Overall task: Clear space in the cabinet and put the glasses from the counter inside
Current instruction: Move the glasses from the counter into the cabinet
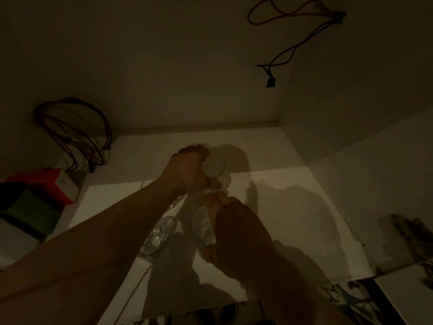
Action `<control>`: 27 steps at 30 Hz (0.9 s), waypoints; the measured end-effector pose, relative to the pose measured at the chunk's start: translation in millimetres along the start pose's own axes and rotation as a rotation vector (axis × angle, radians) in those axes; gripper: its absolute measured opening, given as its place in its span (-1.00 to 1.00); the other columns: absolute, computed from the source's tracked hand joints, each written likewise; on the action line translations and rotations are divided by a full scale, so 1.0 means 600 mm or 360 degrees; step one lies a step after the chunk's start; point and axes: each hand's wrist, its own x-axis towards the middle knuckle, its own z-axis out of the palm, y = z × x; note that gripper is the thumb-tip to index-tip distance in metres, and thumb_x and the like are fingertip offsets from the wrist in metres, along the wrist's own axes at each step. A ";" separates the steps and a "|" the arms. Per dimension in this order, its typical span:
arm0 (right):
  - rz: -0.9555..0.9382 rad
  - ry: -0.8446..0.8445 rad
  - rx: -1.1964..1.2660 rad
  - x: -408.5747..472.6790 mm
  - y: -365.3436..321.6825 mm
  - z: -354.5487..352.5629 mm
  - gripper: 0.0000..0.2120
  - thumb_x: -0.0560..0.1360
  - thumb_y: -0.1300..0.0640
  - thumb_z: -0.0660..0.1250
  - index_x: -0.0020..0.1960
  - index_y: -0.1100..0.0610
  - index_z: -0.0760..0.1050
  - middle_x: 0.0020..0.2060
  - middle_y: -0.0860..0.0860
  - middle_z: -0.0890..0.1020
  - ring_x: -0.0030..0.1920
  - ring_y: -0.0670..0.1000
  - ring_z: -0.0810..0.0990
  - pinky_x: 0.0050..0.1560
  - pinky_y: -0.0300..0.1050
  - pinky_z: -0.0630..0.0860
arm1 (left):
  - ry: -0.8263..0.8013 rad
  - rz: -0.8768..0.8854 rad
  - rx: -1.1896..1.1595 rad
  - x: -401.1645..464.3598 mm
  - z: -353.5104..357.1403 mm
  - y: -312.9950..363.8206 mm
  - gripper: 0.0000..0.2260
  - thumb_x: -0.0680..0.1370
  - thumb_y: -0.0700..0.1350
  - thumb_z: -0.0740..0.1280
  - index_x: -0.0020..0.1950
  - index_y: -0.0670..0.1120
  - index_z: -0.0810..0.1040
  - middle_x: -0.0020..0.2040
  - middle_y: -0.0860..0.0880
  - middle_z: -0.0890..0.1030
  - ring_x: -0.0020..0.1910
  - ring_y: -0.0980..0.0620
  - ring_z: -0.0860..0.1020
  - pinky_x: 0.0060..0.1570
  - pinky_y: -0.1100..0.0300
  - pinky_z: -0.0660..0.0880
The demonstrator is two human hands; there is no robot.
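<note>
On the smooth white shelf (293,207), each hand, left (189,171) and right (236,221), grips a clear round glass.

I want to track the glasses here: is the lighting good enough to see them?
Head view: very dim and warm-tinted; the clear glass in the left hand and the one by the right hand show only as faint outlines; hard shadows cross the white shelf; wide-angle lens bends the cabinet edges.

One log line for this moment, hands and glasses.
left hand: grips far glass | right hand: grips near glass | third glass: on shelf
</note>
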 end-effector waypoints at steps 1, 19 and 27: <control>-0.0024 0.0046 0.0016 0.000 0.000 0.005 -0.28 0.47 0.12 0.50 0.51 0.14 0.23 0.42 0.07 0.39 0.35 0.13 0.43 0.32 -0.01 0.45 | -0.0001 0.0000 -0.0002 -0.001 -0.001 0.000 -0.15 0.22 0.29 0.57 0.42 0.00 0.40 0.34 0.05 0.50 0.26 0.01 0.50 0.22 0.12 0.43; -0.0147 0.0028 0.0027 0.015 0.027 0.018 -0.51 0.47 0.15 0.45 0.36 0.24 0.47 0.40 0.17 0.44 0.43 0.15 0.37 0.40 0.00 0.33 | 0.0032 0.0089 -0.0014 -0.002 0.006 -0.005 -0.28 0.34 0.10 0.55 0.42 -0.07 0.40 0.32 -0.08 0.50 0.28 -0.09 0.49 0.24 0.11 0.43; -0.0292 0.0310 0.0262 -0.002 0.041 0.042 -0.12 0.40 0.13 0.53 0.56 -0.09 0.12 0.51 -0.04 0.24 0.43 0.07 0.32 0.38 -0.01 0.41 | -0.0077 0.0060 0.0059 0.004 0.003 0.001 -0.27 0.35 0.17 0.51 0.41 -0.07 0.36 0.27 -0.08 0.49 0.21 -0.07 0.49 0.09 0.14 0.43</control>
